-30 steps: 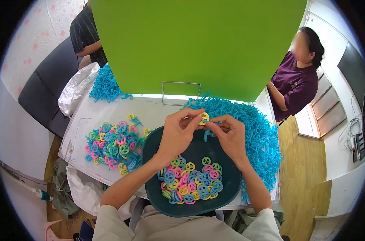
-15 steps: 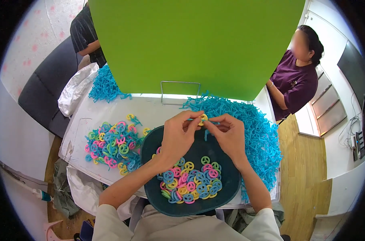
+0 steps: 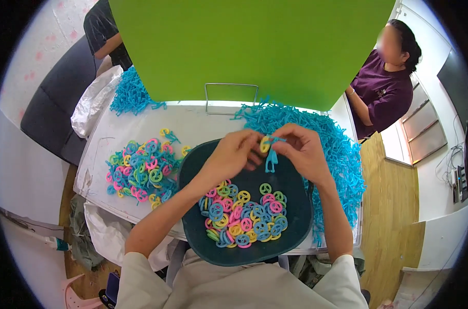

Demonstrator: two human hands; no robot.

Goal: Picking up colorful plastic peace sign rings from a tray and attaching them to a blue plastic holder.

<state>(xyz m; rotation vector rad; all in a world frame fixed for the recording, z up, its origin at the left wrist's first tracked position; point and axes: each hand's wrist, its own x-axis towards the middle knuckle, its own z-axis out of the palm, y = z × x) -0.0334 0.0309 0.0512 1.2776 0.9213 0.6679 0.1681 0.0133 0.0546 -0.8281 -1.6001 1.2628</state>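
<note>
Both hands meet above the far rim of a dark round tray [image 3: 295, 242], and the thing being worked sits right between their fingertips. The left hand [image 3: 234, 154] has its grip pinched closed on a small yellow ring [image 3: 265, 144], thumb and forefinger pressed to the ring's left side. The right hand [image 3: 303, 149] is likewise closed to a pinch, its fingertips holding the top of a thin blue plastic piece [image 3: 271, 160] that touches the ring and hangs down just below the two grips, dangling free over the tray. How the ring and the blue piece are joined is too small to tell. Below the grips, toward the person, the tray holds a heap of coloured rings [image 3: 241, 219] in pink, yellow, green and blue, lying well under the hands and not touched by them. To the left of the left grip, a second spread of the same coloured rings, the loose pile [image 3: 141, 167], lies on the white desk [image 3: 192, 123]. To the right of the right grip, and beyond it, a mound of blue plastic pieces [image 3: 342, 154] covers the desk up to the tray's edge; a smaller blue mound [image 3: 131, 95] lies far to the left. Beyond the grips stand a wire stand [image 3: 231, 98] and a tall green board [image 3: 254, 46]. A person in a purple shirt [image 3: 383, 92] sits off to the right, apart from the hands.
</note>
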